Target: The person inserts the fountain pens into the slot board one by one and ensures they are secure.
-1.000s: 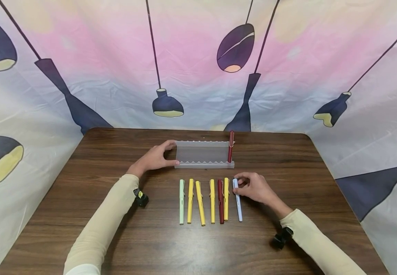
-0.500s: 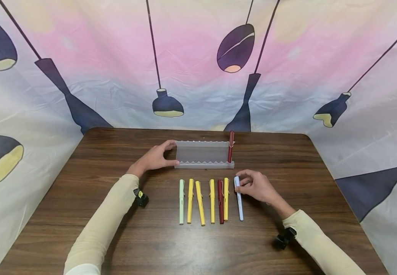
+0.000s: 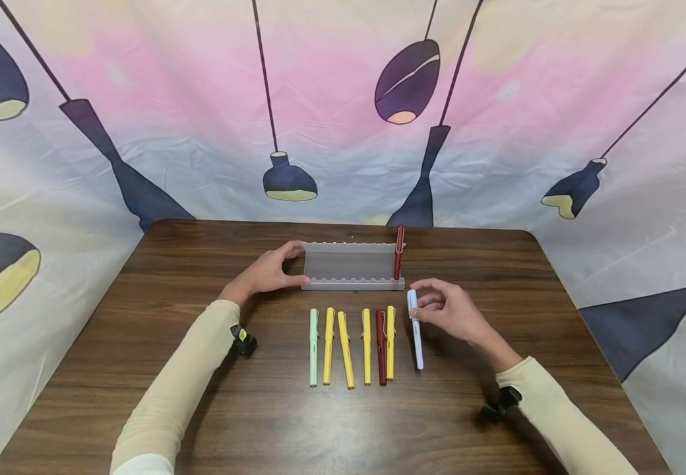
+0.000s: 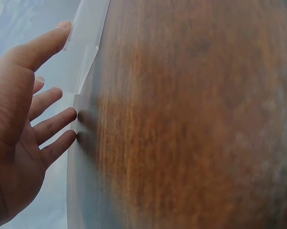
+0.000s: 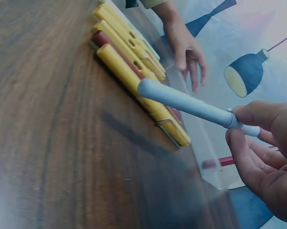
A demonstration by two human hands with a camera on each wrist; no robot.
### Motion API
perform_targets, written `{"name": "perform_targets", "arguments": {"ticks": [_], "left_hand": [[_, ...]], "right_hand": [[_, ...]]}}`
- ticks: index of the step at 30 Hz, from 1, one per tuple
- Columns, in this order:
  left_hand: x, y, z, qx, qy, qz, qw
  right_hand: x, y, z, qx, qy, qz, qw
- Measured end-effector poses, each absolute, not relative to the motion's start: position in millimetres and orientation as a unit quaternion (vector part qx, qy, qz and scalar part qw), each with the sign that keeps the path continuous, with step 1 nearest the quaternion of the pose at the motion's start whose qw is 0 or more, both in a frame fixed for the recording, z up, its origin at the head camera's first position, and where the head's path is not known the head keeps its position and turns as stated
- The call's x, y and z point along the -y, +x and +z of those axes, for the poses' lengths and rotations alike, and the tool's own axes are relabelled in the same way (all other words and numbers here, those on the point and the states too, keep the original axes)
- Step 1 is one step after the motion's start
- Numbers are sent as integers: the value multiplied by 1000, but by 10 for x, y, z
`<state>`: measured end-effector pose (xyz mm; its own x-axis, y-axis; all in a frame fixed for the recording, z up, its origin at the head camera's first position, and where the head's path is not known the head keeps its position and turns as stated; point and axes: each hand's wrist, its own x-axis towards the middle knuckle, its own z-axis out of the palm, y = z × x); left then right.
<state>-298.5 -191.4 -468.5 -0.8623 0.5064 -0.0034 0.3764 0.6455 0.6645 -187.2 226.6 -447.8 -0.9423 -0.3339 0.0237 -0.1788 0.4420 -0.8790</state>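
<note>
A light blue pen [image 3: 417,336] is pinched near its capped end by my right hand [image 3: 452,313]; in the right wrist view the pen [image 5: 186,104] is raised above the table, its shadow below. At the left end of a clear rack [image 3: 351,285] with notched edges rests my left hand [image 3: 266,272], thumb at the front corner and fingers at the back one. That hand [image 4: 26,114] is spread in the left wrist view. A dark red pen [image 3: 398,257] lies across the rack's right end.
In front of the rack lie a pale green pen [image 3: 313,346], several yellow pens [image 3: 367,346] and a dark red pen [image 3: 381,346], side by side on the wooden table [image 3: 260,422]. Behind the table hangs a cloth [image 3: 343,86] printed with lamps.
My right hand has lifted the light blue pen and carried it a little away from me, toward the rack. My left hand has stayed at the rack.
</note>
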Motion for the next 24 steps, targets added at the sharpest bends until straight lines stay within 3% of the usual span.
{"name": "perform_targets", "arguments": {"ticks": [24], "left_hand": [[1900,-2996,-4675,-904,242,338,98]], "right_hand": [[-2226,-2144,-4111,-849,-209,-485,-27]]}}
